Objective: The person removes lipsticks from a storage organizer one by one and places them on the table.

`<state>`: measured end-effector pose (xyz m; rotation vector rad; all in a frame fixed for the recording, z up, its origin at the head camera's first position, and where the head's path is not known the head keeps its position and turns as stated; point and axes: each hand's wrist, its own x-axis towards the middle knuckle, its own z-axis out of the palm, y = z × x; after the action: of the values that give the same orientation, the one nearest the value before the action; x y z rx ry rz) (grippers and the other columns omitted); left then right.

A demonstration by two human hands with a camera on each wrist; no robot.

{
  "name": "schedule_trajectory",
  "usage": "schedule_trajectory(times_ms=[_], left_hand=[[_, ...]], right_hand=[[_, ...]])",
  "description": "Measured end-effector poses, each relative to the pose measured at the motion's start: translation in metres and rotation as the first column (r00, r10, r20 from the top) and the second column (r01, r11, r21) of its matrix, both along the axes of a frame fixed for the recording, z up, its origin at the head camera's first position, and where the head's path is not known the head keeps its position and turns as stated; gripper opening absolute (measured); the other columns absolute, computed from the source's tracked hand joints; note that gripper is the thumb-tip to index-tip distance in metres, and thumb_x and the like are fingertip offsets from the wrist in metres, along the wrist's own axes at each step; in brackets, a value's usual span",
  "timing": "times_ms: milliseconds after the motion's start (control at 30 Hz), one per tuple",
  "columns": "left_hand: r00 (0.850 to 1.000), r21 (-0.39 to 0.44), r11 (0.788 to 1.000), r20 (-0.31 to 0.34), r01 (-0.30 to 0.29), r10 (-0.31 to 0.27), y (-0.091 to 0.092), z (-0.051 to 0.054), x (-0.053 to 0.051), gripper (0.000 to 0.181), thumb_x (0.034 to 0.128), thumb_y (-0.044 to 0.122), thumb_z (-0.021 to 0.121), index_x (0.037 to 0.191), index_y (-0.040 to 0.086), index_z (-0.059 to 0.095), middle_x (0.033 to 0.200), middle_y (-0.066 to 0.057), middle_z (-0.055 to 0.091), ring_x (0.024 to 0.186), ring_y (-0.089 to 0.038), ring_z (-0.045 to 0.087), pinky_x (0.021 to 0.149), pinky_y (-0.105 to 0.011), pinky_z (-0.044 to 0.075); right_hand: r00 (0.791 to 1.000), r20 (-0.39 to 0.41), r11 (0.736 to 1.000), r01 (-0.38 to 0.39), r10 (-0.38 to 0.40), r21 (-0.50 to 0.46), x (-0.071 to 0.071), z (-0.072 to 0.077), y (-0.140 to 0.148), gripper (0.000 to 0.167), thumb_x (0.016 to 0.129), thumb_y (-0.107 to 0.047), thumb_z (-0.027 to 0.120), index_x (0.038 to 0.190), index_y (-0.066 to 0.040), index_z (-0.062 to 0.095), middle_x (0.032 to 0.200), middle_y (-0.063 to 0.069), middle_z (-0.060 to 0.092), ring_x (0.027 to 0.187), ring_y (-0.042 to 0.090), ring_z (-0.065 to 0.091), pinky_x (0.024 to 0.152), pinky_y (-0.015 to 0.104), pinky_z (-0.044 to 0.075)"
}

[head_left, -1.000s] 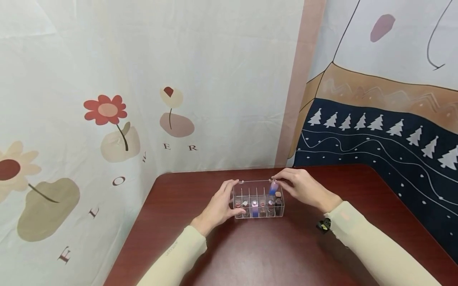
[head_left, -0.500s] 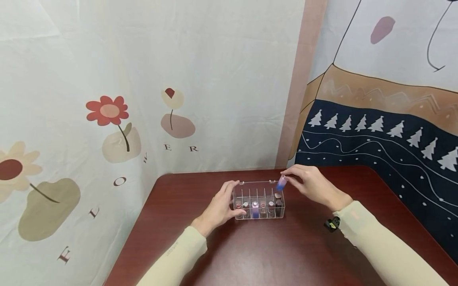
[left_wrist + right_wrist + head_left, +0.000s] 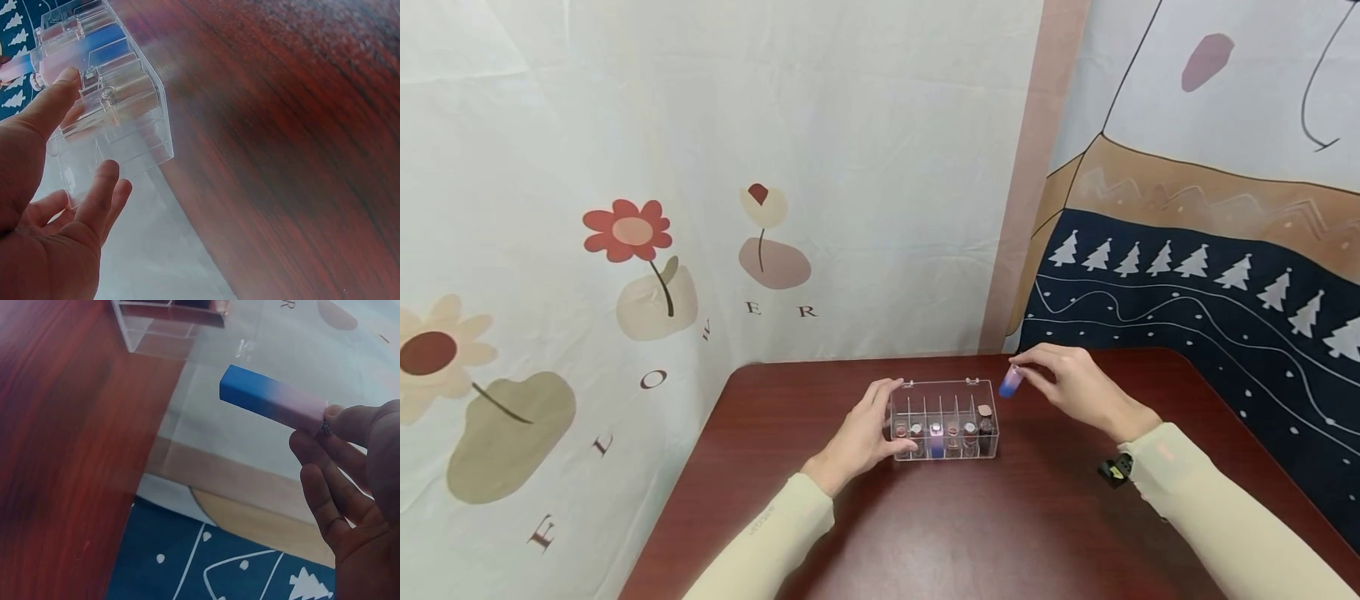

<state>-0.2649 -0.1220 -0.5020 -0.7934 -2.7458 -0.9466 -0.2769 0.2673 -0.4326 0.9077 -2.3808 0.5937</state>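
Observation:
A clear plastic divided box point(image 3: 943, 396) stands on the table. Several small tubes and bottles sit in its front row, among them a pink-and-blue tube point(image 3: 936, 442) and a dark bottle point(image 3: 986, 427) in the rightmost compartment. My left hand point(image 3: 859, 429) holds the left end of the box, thumb in front and fingers behind; the left wrist view shows the thumb point(image 3: 53, 103) lying over the box. Right of the box, my right hand point(image 3: 1078, 387) pinches another square pink-and-blue tube point(image 3: 272, 400) by its pink end. That tube hangs tilted in the air, blue end down, apart from the box.
The dark red wooden table point(image 3: 917, 525) meets a pale flower-printed cloth point(image 3: 880, 167) behind and a navy tree-patterned cloth point(image 3: 1150, 300) at the right. A small black item with a yellow-green patch point(image 3: 1116, 471) is at the right wrist.
My right hand has carried the pink-and-blue tube from above the box's right end off to the right, clear of the box. The left hand has stayed on the box.

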Motion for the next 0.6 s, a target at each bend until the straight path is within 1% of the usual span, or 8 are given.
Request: schedule_trajectory(times_ms=[33,67,200,267,300,367,600], left_hand=[[1.000,-0.004,1.000,-0.004,-0.002,0.002,0.000,0.000,0.000,0.109,0.0879,0.027,0.106,0.174,0.003,0.044,0.173,-0.017,0.051,0.111,-0.027,0.080,0.105,-0.044,0.071],[1.000,-0.008,1.000,-0.004,-0.004,0.004,0.001,0.000,0.000,0.109,0.0878,0.027,0.106,0.174,0.003,0.044,0.173,-0.016,0.051,0.110,-0.026,0.079,0.105,-0.043,0.071],[1.000,-0.005,1.000,-0.003,-0.004,0.004,0.001,0.000,-0.001,0.109,0.0876,0.027,0.106,0.174,0.004,0.044,0.173,-0.016,0.050,0.109,-0.025,0.079,0.105,-0.043,0.071],[1.000,-0.004,1.000,-0.001,-0.001,0.001,0.000,0.000,-0.001,0.109,0.0878,0.027,0.106,0.175,0.004,0.044,0.173,-0.017,0.050,0.110,-0.026,0.079,0.106,-0.043,0.071],[1.000,-0.004,1.000,0.000,0.000,0.000,0.000,0.000,-0.001,0.109,0.0879,0.027,0.106,0.175,0.004,0.044,0.173,-0.017,0.050,0.110,-0.026,0.079,0.106,-0.042,0.071],[1.000,-0.005,1.000,-0.005,0.002,-0.002,0.000,0.000,-0.001,0.109,0.0878,0.027,0.106,0.174,0.003,0.044,0.173,-0.017,0.050,0.110,-0.025,0.079,0.106,-0.043,0.071],[1.000,0.004,1.000,0.007,-0.001,0.001,0.000,0.002,0.000,0.109,0.0876,0.026,0.106,0.174,0.004,0.044,0.173,-0.018,0.051,0.110,-0.027,0.079,0.107,-0.043,0.071]], right_hand=[[1.000,0.002,1.000,0.004,-0.004,0.002,0.000,-0.001,0.002,0.030,0.095,0.004,0.092,0.121,-0.009,0.088,0.113,0.003,0.089,0.098,0.015,0.083,0.089,0.045,0.074],[1.000,0.003,1.000,0.007,-0.007,0.004,0.000,-0.002,0.003,0.029,0.095,0.004,0.092,0.121,-0.010,0.088,0.113,0.003,0.089,0.099,0.015,0.083,0.090,0.042,0.074],[0.999,0.027,1.000,0.023,-0.023,0.012,-0.002,-0.008,0.009,0.029,0.096,0.004,0.091,0.121,-0.008,0.088,0.114,0.006,0.089,0.101,0.018,0.084,0.091,0.043,0.074],[0.999,0.042,0.999,0.033,-0.033,0.017,-0.002,-0.011,0.012,0.028,0.096,0.004,0.091,0.121,-0.008,0.088,0.115,0.007,0.089,0.102,0.020,0.085,0.092,0.045,0.075],[0.998,0.053,0.999,0.039,-0.040,0.020,-0.002,-0.013,0.013,0.028,0.096,0.004,0.091,0.122,-0.007,0.088,0.115,0.008,0.089,0.102,0.022,0.085,0.092,0.049,0.075],[0.996,0.070,0.999,0.046,-0.048,0.024,-0.002,-0.015,0.016,0.028,0.097,0.004,0.090,0.122,-0.007,0.088,0.115,0.009,0.089,0.102,0.024,0.085,0.093,0.051,0.074],[0.992,0.109,0.997,0.055,-0.061,0.054,-0.002,-0.025,0.022,0.025,0.099,0.003,0.088,0.123,-0.004,0.088,0.117,0.010,0.089,0.105,0.027,0.085,0.095,0.054,0.073]])
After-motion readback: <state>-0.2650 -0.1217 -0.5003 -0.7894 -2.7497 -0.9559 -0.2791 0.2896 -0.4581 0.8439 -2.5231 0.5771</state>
